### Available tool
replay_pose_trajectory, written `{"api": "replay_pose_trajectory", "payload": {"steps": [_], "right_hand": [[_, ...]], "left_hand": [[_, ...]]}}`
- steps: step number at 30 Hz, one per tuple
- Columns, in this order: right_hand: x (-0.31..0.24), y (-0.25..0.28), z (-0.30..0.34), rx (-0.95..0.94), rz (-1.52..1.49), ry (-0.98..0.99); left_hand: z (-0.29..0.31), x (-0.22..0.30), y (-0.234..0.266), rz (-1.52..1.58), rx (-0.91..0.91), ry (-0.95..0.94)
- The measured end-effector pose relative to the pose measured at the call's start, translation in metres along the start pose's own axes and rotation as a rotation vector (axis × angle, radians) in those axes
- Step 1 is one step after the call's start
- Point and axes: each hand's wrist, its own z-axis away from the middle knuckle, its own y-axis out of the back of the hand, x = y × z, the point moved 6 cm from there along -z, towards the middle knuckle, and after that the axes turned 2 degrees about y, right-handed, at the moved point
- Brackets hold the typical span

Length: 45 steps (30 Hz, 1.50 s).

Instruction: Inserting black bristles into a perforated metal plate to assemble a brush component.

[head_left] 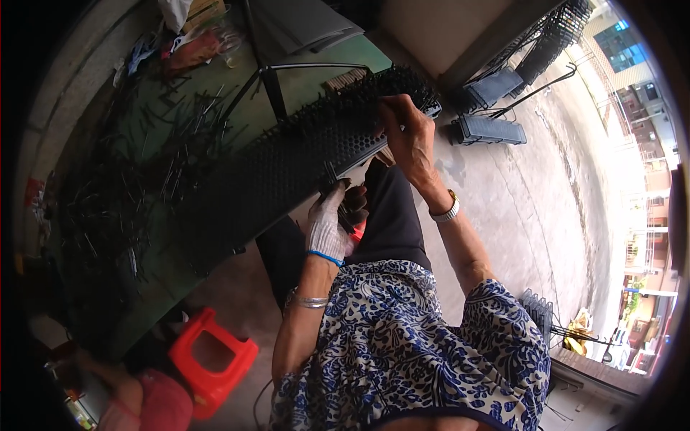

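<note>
A long black panel (305, 152) full of small holes lies across the green table, its right end reaching past the table toward my lap. Short black pieces stand densely along its far side and right end (363, 93). My left hand (332, 219) wears a whitish knit glove with dark fingertips. It is closed around several short black sticks (330, 171) at the panel's near edge. My bare right hand (410, 136) is over the panel's right end, thumb and fingers pinched together against the standing pieces. What lies between those fingertips is hidden.
Loose black sticks (169, 176) are scattered over the green table (194, 276). A black metal stand (269, 75) rises near its back, beside grey sheets (305, 25). A red stool (212, 363) and another person (154, 402) are at lower left. Black racks (489, 129) stand on the concrete floor at right.
</note>
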Motion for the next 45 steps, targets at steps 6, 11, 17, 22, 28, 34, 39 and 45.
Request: {"api": "replay_pose_trajectory", "payload": {"steps": [6, 11, 17, 22, 28, 34, 39, 45], "right_hand": [[0.006, -0.012, -0.005, 0.0, 0.095, 0.101], [0.009, -0.013, -0.007, -0.006, 0.146, 0.157], [0.016, -0.012, -0.009, -0.005, 0.093, 0.106], [0.012, -0.01, -0.011, -0.075, 0.117, 0.139], [0.01, -0.012, -0.01, -0.112, 0.03, 0.069], [0.016, -0.013, -0.015, -0.119, 0.093, 0.134], [0.019, -0.013, -0.012, -0.115, 0.027, 0.063], [0.012, -0.024, -0.01, -0.144, 0.338, 0.216]], "left_hand": [[0.0, -0.002, 0.002, 0.071, -0.072, 0.04], [0.004, -0.003, -0.002, 0.131, -0.045, 0.052], [0.003, -0.005, -0.002, 0.18, -0.113, 0.055], [0.006, -0.004, -0.004, 0.164, -0.093, 0.035], [0.005, -0.006, -0.001, 0.205, -0.063, 0.03], [0.007, -0.004, -0.002, 0.179, -0.066, 0.008], [0.011, -0.002, -0.004, 0.175, -0.064, -0.009], [0.007, -0.004, 0.003, 0.136, -0.106, 0.002]]}}
